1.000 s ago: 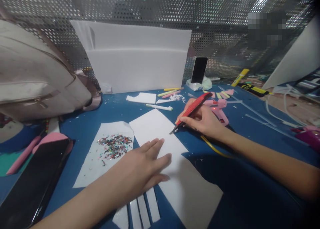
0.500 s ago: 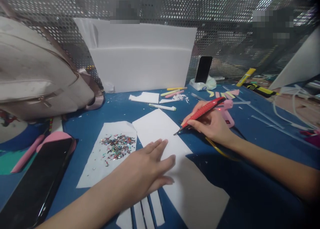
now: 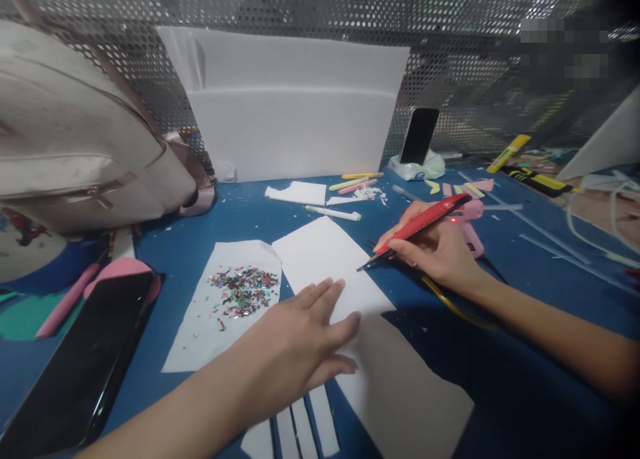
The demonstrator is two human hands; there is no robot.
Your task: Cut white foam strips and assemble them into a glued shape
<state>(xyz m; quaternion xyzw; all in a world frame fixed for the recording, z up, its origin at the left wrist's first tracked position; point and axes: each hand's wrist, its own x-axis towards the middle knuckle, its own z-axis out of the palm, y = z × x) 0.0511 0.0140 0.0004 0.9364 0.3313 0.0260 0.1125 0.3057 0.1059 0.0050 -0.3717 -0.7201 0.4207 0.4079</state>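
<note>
My right hand (image 3: 435, 249) is closed around a red utility knife (image 3: 423, 224), its blade tip at the right part of a white sheet (image 3: 380, 352). Whether the tip touches the sheet I cannot tell. Spread over the same sheet, my left hand (image 3: 315, 332) has its fingers apart and holds nothing. Left of it lies a smaller white paper (image 3: 193, 342) bearing a pile of multicoloured glitter flakes (image 3: 245, 291). Several cut white strips (image 3: 303, 425) lie below my left wrist, partly covered by it. Behind my right hand rests a pink glue gun (image 3: 473, 212).
A large black phone (image 3: 83, 365) lies at the left, before a pale backpack (image 3: 75, 125). At the back stand a white board (image 3: 300, 125) and a smaller phone (image 3: 421, 135). Pens (image 3: 333, 213), paper scraps and a yellow-black cutter (image 3: 537, 180) lie on the blue table (image 3: 225, 219).
The whole view has shifted slightly, so things appear a little further right. Both hands hold nearly the same pose over the sheet, the knife still in my right hand.
</note>
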